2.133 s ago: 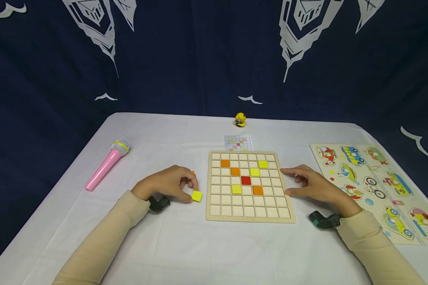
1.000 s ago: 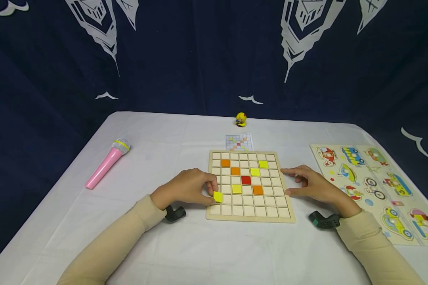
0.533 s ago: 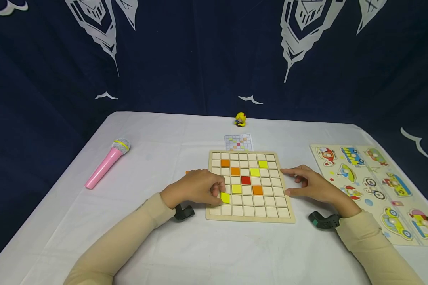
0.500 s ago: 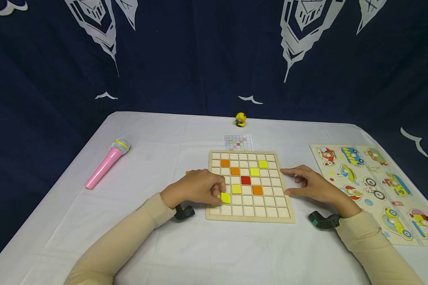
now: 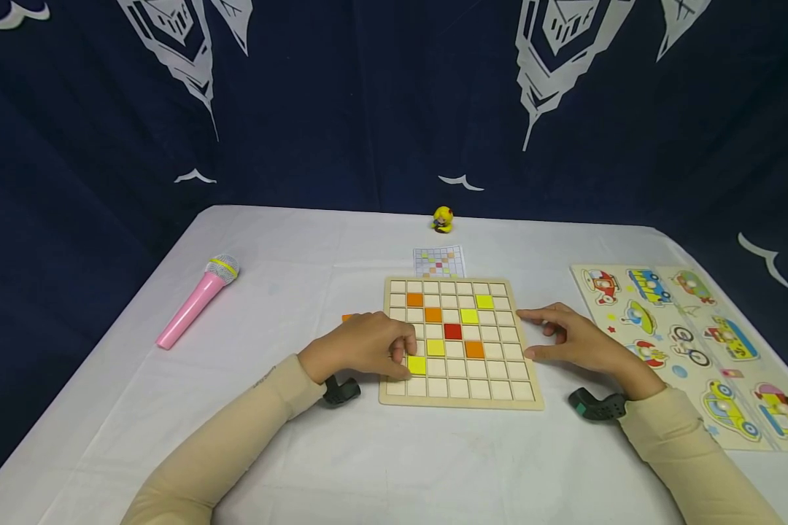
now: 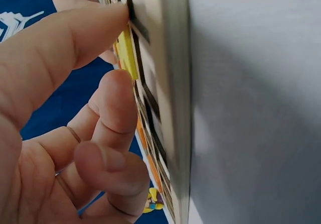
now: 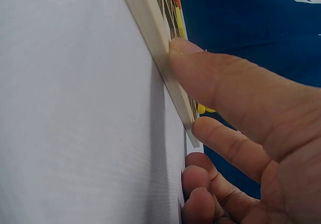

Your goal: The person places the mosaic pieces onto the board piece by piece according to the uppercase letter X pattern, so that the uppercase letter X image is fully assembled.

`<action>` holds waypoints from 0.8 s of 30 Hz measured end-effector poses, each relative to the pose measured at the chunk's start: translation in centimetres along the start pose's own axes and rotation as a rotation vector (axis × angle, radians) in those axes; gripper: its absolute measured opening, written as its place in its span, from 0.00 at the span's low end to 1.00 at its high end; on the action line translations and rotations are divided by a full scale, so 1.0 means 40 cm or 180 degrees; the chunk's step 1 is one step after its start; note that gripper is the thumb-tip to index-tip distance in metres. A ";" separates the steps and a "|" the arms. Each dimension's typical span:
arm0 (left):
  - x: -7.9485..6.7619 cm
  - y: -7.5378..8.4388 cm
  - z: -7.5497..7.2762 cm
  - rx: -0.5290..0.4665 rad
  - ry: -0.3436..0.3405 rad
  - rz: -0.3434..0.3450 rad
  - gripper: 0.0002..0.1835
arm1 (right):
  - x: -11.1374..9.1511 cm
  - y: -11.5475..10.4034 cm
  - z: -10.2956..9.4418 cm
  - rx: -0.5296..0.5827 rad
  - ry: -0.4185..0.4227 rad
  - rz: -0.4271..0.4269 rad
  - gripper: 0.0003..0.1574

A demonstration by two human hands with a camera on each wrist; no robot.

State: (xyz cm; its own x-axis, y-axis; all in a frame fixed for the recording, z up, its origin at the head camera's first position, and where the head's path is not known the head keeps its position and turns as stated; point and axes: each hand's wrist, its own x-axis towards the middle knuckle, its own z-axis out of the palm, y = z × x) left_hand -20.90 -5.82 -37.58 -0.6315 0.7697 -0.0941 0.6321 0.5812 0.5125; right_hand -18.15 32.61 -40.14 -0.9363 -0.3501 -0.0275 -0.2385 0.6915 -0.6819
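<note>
The wooden grid board (image 5: 460, 403) lies mid-table, with orange, yellow and red square tiles in some of its cells. My left hand (image 5: 361, 344) reaches over the board's left side. Its thumb and index finger are at the edges of a yellow tile (image 5: 416, 365), which lies flat in a cell of the second row from the near edge. In the left wrist view the yellow tile (image 6: 127, 56) shows between thumb tip and index fingertip. My right hand (image 5: 581, 339) touches the board's right edge with thumb and index fingertips, its other fingers loosely bent.
A small pattern card (image 5: 439, 261) lies behind the board, and a yellow duck figure (image 5: 442, 219) stands farther back. A pink toy microphone (image 5: 197, 302) lies left. A picture puzzle board (image 5: 689, 343) lies right. An orange piece (image 5: 346, 318) peeks out behind the left hand.
My left hand has carried the yellow tile rightward from the tablecloth onto the board. The tile, slightly tilted half a second ago, now lies flat in its cell. The right hand has stayed put.
</note>
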 end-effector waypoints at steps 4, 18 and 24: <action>-0.002 -0.005 -0.011 0.0002 0.0018 -0.0079 0.15 | -0.001 0.000 -0.001 0.0012 0.0002 -0.0004 0.43; -0.023 -0.092 -0.091 -0.0642 0.0178 0.0087 0.14 | -0.001 0.002 0.001 0.0018 -0.0004 0.0026 0.43; -0.035 -0.138 -0.115 -0.0830 0.0248 0.0039 0.14 | 0.000 0.004 0.000 0.0040 -0.0003 -0.0005 0.43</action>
State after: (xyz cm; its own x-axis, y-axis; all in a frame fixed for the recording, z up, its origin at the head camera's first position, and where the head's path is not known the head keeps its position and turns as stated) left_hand -25.59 -11.32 -36.34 -0.6635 0.7478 -0.0259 0.5092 0.4766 0.7166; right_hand -18.19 32.72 -40.22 -0.9356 -0.3519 -0.0270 -0.2369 0.6829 -0.6910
